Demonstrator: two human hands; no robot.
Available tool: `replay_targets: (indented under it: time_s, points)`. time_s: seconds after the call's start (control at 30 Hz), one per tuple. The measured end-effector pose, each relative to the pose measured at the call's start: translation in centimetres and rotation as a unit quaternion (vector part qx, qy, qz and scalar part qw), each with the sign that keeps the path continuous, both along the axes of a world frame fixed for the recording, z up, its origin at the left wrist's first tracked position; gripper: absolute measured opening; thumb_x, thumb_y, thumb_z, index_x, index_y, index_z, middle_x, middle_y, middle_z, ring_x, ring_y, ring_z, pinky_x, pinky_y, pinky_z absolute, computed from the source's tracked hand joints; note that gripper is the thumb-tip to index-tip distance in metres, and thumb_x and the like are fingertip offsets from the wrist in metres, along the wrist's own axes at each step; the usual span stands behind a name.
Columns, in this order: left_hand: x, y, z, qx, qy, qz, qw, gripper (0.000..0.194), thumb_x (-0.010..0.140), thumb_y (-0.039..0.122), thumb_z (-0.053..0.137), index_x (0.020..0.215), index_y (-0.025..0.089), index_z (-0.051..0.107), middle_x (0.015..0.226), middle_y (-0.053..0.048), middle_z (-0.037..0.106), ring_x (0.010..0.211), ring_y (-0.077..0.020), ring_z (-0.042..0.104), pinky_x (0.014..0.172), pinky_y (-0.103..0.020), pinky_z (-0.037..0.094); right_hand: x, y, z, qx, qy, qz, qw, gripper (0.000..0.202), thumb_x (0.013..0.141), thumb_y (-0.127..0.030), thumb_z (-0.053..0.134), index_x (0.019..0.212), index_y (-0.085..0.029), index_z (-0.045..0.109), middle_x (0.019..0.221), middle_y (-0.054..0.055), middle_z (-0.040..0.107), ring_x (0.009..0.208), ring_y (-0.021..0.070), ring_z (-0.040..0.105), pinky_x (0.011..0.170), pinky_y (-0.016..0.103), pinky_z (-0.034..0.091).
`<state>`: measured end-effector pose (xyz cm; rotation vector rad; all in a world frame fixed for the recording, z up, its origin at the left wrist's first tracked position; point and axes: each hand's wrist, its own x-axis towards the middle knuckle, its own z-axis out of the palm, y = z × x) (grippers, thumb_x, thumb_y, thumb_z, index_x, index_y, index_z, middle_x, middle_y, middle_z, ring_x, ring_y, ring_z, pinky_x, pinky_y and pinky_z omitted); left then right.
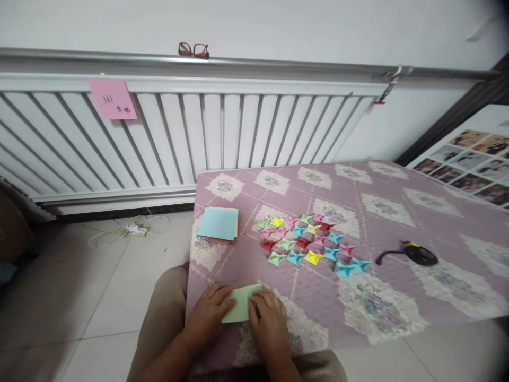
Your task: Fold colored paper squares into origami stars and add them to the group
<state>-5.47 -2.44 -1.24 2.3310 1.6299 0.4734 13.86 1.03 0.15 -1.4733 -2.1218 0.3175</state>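
A light green sheet of paper (241, 304), seemingly folded, lies on the near edge of the cloth-covered table. My left hand (210, 314) holds its left side, thumb resting on the paper and the fingers together at the far corner. On the right edge, my right hand (271, 321) grips the sheet with bent fingers; a small dark spot shows by its thumb, and I cannot make out what it is. Beyond the hands, several small folded paper pieces (304, 242) stand in rows, in pink, red, yellow, green and blue. A stack of coloured paper (218, 224) lies farther left, light blue on top.
The table (246, 254) wears a purple patterned cloth. At right lies a black and yellow object with a curved stem (421, 253). A white radiator (222, 127) stands behind, with a pink note (112, 99); glasses (193, 50) rest on the pipe. A cable (137, 229) lies on the floor.
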Motion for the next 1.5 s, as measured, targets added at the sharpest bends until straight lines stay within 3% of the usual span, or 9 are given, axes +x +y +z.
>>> replay_targets:
  time_s: [0.43,0.63,0.8,1.0,1.23,1.5]
  points:
    - [0.0,0.0,0.0,-0.01,-0.026,0.011,1.0,0.051,0.075,0.001,0.048,0.117,0.026,0.06,0.133,-0.003,0.053,0.126,-0.0224,0.04,0.105,-0.043,0.036,-0.2,-0.2,-0.2,0.03,0.001,0.002,1.0,0.015,0.087,-0.022,0.048,0.087,-0.025,0.063,0.094,0.002,0.066,0.092,0.0197,0.057,0.085,0.036,0.038]
    - [-0.3,0.1,0.6,-0.039,-0.034,-0.001,0.999,0.053,0.073,0.003,0.048,0.121,0.024,0.058,0.135,-0.004,0.05,0.128,-0.0234,0.038,0.106,-0.042,0.034,-0.2,-2.1,0.0,0.018,0.025,0.035,0.999,0.011,0.086,-0.029,0.056,0.095,-0.025,0.061,0.096,0.002,0.065,0.091,0.0184,0.058,0.084,0.034,0.041]
    - [-0.7,0.2,0.6,-0.062,-0.049,-0.014,0.997,0.056,0.071,0.005,0.048,0.123,0.024,0.056,0.137,-0.003,0.048,0.129,-0.0227,0.035,0.109,-0.04,0.031,-1.0,-3.9,0.4,-0.024,-0.025,0.053,0.998,0.038,0.071,-0.036,0.074,0.105,-0.03,0.06,0.108,0.001,0.064,0.104,0.0233,0.055,0.094,0.042,0.033]
    - [-0.9,0.2,0.4,-0.061,-0.049,-0.026,0.997,0.054,0.074,0.008,0.049,0.125,0.024,0.054,0.137,-0.003,0.047,0.128,-0.0247,0.035,0.108,-0.043,0.029,-1.9,-4.3,0.1,-0.031,-0.05,0.006,0.998,0.033,0.074,-0.025,0.069,0.104,-0.035,0.059,0.107,-0.001,0.064,0.106,0.0225,0.055,0.101,0.049,0.023]
    - [-1.3,0.2,0.7,-0.014,-0.076,-0.029,0.997,0.053,0.069,0.002,0.047,0.115,0.023,0.06,0.126,-0.005,0.055,0.12,-0.0235,0.043,0.103,-0.043,0.035,-2.6,-4.5,0.1,-0.017,-0.048,-0.01,0.999,0.02,0.079,-0.016,0.059,0.09,-0.031,0.062,0.099,-0.002,0.065,0.1,0.0202,0.057,0.099,0.048,0.025]
    - [-3.1,1.2,1.5,-0.003,-0.124,-0.002,0.992,0.025,0.078,0.008,0.05,0.088,0.022,0.067,0.106,-0.005,0.062,0.105,-0.0226,0.053,0.093,-0.042,0.04,-2.8,-4.6,0.8,-0.014,-0.038,-0.021,0.999,0.014,0.081,-0.017,0.057,0.083,-0.029,0.063,0.097,-0.001,0.065,0.097,0.0194,0.057,0.098,0.045,0.028]
